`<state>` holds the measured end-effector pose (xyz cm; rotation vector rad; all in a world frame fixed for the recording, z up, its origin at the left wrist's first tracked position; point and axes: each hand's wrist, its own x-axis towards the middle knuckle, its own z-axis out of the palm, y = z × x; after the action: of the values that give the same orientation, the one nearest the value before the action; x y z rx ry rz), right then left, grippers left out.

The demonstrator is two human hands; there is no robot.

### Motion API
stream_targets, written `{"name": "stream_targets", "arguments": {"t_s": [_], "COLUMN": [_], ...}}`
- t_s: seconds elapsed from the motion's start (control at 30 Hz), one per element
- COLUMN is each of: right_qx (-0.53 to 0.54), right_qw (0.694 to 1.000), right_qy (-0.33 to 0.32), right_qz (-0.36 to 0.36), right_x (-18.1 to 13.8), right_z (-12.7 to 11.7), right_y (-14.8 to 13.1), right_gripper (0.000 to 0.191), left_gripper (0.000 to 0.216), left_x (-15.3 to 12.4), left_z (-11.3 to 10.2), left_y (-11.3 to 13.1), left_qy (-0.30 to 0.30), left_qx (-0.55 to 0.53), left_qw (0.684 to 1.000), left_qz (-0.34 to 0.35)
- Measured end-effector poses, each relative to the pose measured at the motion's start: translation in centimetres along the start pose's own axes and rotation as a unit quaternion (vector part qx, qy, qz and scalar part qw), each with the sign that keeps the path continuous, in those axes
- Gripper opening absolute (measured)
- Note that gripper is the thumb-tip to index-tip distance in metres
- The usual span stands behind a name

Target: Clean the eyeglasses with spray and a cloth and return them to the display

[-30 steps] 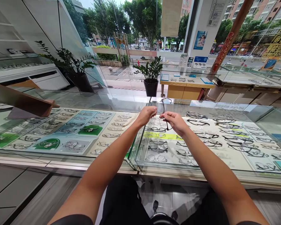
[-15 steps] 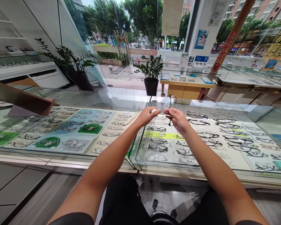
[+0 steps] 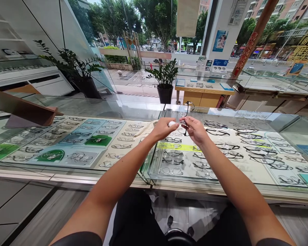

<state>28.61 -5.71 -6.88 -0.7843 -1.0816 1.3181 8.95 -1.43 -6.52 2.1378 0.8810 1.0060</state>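
Observation:
Over the glass counter, my right hand [image 3: 195, 130] pinches a pair of eyeglasses [image 3: 187, 111]. The glasses stand on their side, with a dark frame and clear lenses; my fingers cover the middle. Just left of them, my left hand [image 3: 163, 129] is closed around a small white rounded thing [image 3: 171, 124], mostly hidden by the fingers. It faces the glasses closely, and whether it touches them I cannot tell. Beside the left wrist a cream cloth [image 3: 145, 130] shows; whether that hand holds it is unclear.
Glass display cases hold many rows of eyeglasses [image 3: 172, 160] below my hands. A brown slanted panel [image 3: 23, 106] stands at the left. Beyond the counter are a potted plant [image 3: 165, 92] and a wooden display table [image 3: 205, 97]. A wheeled stool base [image 3: 178, 237] is below.
More of the white thing shows at my left fingertips. My right hand keeps its hold on the eyeglasses, nearly in the same place. The view has shifted slightly.

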Motion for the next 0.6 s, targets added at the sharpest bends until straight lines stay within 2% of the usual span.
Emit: {"name": "stream_targets", "arguments": {"t_s": [0.1, 0.2, 0.3, 0.4, 0.47, 0.6], "right_qx": [0.004, 0.007, 0.008, 0.008, 0.005, 0.003], "right_qw": [1.000, 1.000, 0.999, 0.999, 0.998, 0.998], "right_qy": [0.013, 0.028, 0.038, 0.046, 0.052, 0.054], "right_qz": [-0.004, -0.008, -0.013, -0.018, -0.020, -0.020], "right_x": [0.2, 0.5, 0.9, 1.1, 1.2, 1.3], "right_z": [-0.3, -0.8, -1.3, -1.8, -2.0, -2.2], "right_y": [0.1, 0.1, 0.0, -0.1, -0.1, -0.1], "right_gripper": [0.047, 0.046, 0.047, 0.047, 0.049, 0.046], "left_gripper": [0.065, 0.059, 0.035, 0.015, 0.015, 0.012], "left_x": [0.3, 0.8, 1.4, 1.7, 1.6, 1.1], "left_z": [-0.6, -2.1, -4.4, -6.5, -7.4, -8.3], "left_y": [-0.8, -2.4, -4.6, -7.1, -8.6, -10.7], "left_qy": [0.043, 0.136, 0.226, 0.313, 0.324, 0.282], "left_qx": [-0.017, -0.044, -0.026, 0.045, 0.112, 0.185], "left_qw": [0.999, 0.988, 0.966, 0.932, 0.913, 0.896], "left_qz": [-0.021, -0.054, -0.120, -0.179, -0.220, -0.287]}}
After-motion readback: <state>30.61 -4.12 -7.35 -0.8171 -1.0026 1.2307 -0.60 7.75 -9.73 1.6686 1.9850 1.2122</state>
